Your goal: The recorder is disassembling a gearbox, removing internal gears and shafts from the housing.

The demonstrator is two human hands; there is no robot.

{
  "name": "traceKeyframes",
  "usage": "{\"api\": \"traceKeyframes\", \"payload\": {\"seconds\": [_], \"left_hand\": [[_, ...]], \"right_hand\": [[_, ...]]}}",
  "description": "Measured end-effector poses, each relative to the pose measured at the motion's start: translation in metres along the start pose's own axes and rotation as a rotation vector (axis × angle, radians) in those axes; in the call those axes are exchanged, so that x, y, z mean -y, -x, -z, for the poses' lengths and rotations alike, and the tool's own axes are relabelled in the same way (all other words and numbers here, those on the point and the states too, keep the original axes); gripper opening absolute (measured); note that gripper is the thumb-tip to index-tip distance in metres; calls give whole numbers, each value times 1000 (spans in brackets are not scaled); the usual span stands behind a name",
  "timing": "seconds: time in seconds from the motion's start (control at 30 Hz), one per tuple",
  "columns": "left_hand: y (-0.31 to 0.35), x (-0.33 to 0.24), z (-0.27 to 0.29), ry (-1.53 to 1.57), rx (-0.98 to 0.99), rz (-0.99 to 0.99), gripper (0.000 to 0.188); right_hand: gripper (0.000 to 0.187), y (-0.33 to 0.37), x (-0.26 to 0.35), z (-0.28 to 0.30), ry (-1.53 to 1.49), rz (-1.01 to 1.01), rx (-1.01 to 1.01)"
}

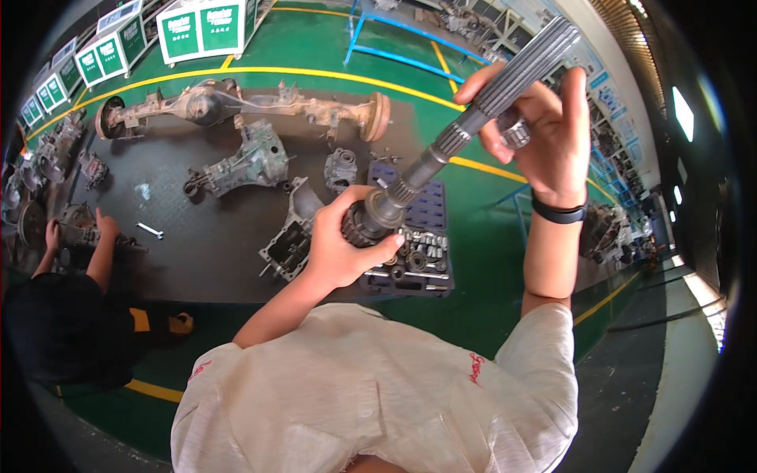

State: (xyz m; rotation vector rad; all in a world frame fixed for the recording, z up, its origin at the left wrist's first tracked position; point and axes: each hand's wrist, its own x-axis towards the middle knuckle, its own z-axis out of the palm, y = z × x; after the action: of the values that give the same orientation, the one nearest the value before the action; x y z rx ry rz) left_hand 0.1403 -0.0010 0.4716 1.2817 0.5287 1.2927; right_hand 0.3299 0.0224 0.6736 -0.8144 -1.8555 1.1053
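Note:
A long splined transmission shaft point(449, 142) slants up to the right in front of me. My left hand point(339, 252) is wrapped round its lower end, by a gear and collar. Behind the upper splines is my right hand point(552, 134), its fingers curled and one digit pointing up. A small ribbed metal ring point(514, 132), perhaps a roller bearing, sits in the fingers of that hand. Whether those fingers also bear on the shaft is partly hidden by the shaft itself. Below the shaft lies a tool case point(430, 285) with sockets and metal rings.
The dark workbench point(189, 276) bears an axle assembly point(244, 106), a gearbox housing point(256, 158), an open casing point(292, 240) and a wrench point(150, 230). At the left, a co-worker point(67, 323) handles a metal part. A blue frame point(410, 35) stands beyond.

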Motion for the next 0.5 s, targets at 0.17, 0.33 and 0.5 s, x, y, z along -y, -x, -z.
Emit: {"api": "traceKeyframes", "payload": {"seconds": [0.17,0.33,0.5], "left_hand": [[-7,13,3,-172,44,-170,49],[-7,21,5,-143,60,-184,51],[-6,31,9,-157,28,-253,47]], "right_hand": [[36,13,1,10,367,85,-58],[36,15,0,6,490,-43,-185],[37,41,21,36,590,1,-247]]}}
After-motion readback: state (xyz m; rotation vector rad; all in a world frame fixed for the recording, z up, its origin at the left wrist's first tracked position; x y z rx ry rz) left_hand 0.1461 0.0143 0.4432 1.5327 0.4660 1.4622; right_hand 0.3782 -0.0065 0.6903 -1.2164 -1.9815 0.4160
